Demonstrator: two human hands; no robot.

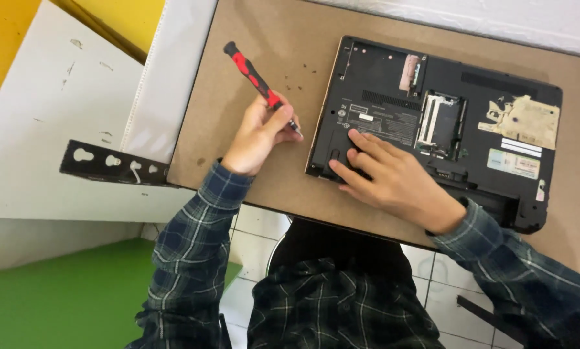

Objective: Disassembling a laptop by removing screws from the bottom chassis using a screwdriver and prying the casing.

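Left hand (259,132) curled round a red-and-black screwdriver (259,83), pinching shaft betw. thumb and fingers; handle sticking up and away to the upper left, tip pointing down-right, just clear of the laptop's left edge. Tip seems to hover at or near the brown board (251,39); contact w/ board can't be told.

Right hand (393,178) laid flat, fingers spread a little, pressed on the underside of the black laptop (471,71) at its near-left corner. Fingertips (354,136) reaching toward the label area; palm over the front edge.

Laptop upside down on board, to the right of the screwdriver hand, near but not touching it. Bottom covers off: open memory bay (440,119) approx. mid-body, another bare recess at upper left. Torn beige sticker (526,119) at far right.

Few tiny dark specks (300,76) on board betw. screwdriver and laptop, poss. screws, too small to tell.

Black metal bracket (112,161) w/ keyhole slots left of board, well apart from both hands. Plaid sleeves on both arms. White tiles and green floor below.
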